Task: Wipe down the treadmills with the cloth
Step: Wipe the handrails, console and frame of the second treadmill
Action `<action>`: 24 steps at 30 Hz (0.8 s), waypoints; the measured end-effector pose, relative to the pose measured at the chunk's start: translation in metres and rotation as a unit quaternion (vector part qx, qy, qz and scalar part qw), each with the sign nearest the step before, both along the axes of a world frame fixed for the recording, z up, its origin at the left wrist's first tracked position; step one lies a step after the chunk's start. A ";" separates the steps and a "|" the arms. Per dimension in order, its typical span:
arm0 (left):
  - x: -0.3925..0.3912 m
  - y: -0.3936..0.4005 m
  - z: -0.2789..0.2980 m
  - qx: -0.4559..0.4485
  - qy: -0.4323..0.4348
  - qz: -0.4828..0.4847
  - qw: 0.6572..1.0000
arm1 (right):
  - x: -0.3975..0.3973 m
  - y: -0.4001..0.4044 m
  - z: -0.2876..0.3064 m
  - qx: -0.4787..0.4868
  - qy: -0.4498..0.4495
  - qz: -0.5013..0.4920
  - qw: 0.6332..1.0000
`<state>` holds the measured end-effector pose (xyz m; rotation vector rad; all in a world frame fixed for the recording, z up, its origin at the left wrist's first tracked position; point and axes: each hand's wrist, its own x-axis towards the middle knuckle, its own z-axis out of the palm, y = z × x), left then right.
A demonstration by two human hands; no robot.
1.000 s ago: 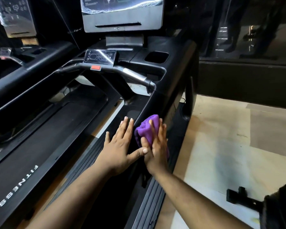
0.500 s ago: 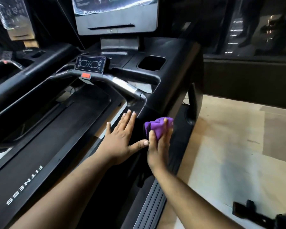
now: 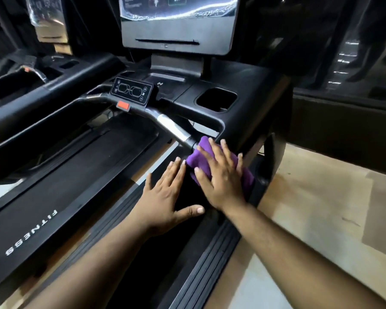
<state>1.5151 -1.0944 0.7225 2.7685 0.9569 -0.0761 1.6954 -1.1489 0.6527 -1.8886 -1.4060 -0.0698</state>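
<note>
Mid-wipe: right hand (image 3: 221, 177) pressed flat, fingers straight, on purple cloth (image 3: 202, 156) against treadmill (image 3: 250, 121) upright, just below handlebar (image 3: 172, 128). Left hand (image 3: 165, 197) splayed beside (holding nothing). Next likely: handlebar.

One head-worn view looks forward and down, close over the treadmill's (image 3: 54, 186) right side.

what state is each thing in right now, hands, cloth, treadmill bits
left hand: flat, fingers straight, resting on the black side arm
right hand: fingers straight, pressing the cloth down
purple cloth: bunched, under the right hand, against the side arm by the handlebar end
console screen: lit, under plastic film
control panel: unlit
cup holder: nothing visible inside
</note>
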 end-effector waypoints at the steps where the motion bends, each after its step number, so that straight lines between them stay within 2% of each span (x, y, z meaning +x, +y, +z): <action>1: 0.000 0.001 0.000 0.005 0.002 0.002 1.000 | 0.022 0.007 0.004 -0.011 -0.031 0.016 0.999; 4: 0.001 0.003 0.002 0.017 0.012 0.007 1.000 | 0.087 0.051 0.037 -0.101 -0.036 -0.032 0.994; 7: 0.001 -0.001 0.001 0.027 0.005 0.019 0.999 | 0.093 0.073 0.052 -0.165 -0.059 -0.072 0.982; 9: 0.002 -0.003 0.001 0.024 0.007 0.026 0.999 | 0.065 0.057 0.047 -0.145 -0.071 -0.047 0.986; 12: 0.002 -0.002 0.000 0.011 -0.005 0.030 0.999 | 0.017 0.005 0.019 -0.065 -0.062 0.046 0.995; 15: 0.004 -0.004 0.001 0.002 0.000 0.024 1.000 | 0.032 -0.010 0.002 -0.050 -0.063 0.119 0.990; 18: 0.005 -0.007 0.004 0.010 0.011 0.030 0.999 | 0.070 0.018 0.015 -0.074 -0.028 0.044 0.996; 21: 0.001 -0.011 0.005 0.015 0.000 0.030 0.999 | 0.057 0.031 0.028 -0.120 0.049 -0.075 0.989; 24: 0.000 -0.008 0.006 0.012 -0.026 0.029 0.999 | 0.007 0.007 0.026 -0.078 0.057 -0.031 0.995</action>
